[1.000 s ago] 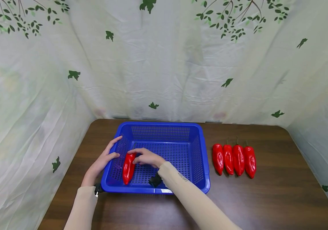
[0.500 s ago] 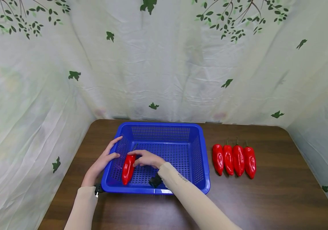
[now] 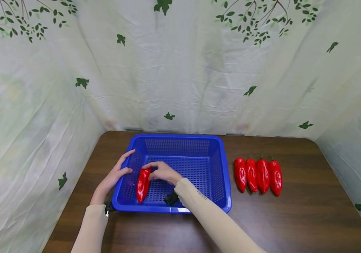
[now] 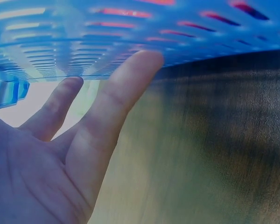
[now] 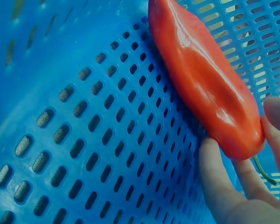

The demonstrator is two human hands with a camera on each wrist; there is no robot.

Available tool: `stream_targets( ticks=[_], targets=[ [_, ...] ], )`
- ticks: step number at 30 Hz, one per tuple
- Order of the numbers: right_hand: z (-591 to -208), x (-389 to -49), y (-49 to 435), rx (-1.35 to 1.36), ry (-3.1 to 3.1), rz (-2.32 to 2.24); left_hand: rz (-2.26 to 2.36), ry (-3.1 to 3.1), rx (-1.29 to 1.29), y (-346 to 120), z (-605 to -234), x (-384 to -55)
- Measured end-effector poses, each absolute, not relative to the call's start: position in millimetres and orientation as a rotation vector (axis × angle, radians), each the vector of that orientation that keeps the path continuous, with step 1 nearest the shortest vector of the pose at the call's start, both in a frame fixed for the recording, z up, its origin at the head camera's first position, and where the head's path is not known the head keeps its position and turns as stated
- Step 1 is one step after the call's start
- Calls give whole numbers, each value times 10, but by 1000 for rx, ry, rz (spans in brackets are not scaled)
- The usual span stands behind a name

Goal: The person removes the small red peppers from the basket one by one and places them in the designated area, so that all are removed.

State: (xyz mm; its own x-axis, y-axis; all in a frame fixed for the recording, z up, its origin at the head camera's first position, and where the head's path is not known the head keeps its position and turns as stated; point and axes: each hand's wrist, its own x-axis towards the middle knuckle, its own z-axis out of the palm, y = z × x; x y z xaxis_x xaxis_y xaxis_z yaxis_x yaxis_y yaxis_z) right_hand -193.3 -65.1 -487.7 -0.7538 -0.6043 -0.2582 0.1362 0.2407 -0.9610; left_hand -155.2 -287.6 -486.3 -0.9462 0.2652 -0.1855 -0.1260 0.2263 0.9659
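Observation:
A shiny red pepper (image 3: 143, 186) lies lengthwise along the left side inside a blue plastic basket (image 3: 227, 186). My right hand (image 3: 164, 173) pinches it near its stem end, thumb on one side and fingers on the other. In the right wrist view the pepper's green stem (image 5: 265, 173) sticks out past the fingertips, and its tapered end points away. My left hand (image 3: 115, 175) grips the basket's left rim. Seen from the left wrist, its extended fingers (image 4: 102, 119) press on the slotted wall from outside, and red shows through the slots.
Several red peppers (image 3: 262, 175) lie side by side on the brown wooden table (image 3: 307, 196), right of the basket. A pale curtain with leaf prints (image 3: 193, 77) rises behind and at both sides. A black wrist camera (image 3: 171, 199) hangs under the right wrist, over the basket floor.
The pepper in my right hand shifts slightly left, then slightly right and away from me, staying inside the basket. The left hand, the basket and the peppers on the table stay put.

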Motion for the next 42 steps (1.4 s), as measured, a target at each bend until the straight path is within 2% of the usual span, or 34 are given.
stream_targets(
  ticks=[20,42],
  targets=[
    [-4774,-1989,-601,-358,1862,-1769,1784,2192,139,-2868,-4848,-1563],
    [-4435,-2036,-282,-386,1854,-1922,1782,2205,128,-2863,-4844,-1552]
  ],
)
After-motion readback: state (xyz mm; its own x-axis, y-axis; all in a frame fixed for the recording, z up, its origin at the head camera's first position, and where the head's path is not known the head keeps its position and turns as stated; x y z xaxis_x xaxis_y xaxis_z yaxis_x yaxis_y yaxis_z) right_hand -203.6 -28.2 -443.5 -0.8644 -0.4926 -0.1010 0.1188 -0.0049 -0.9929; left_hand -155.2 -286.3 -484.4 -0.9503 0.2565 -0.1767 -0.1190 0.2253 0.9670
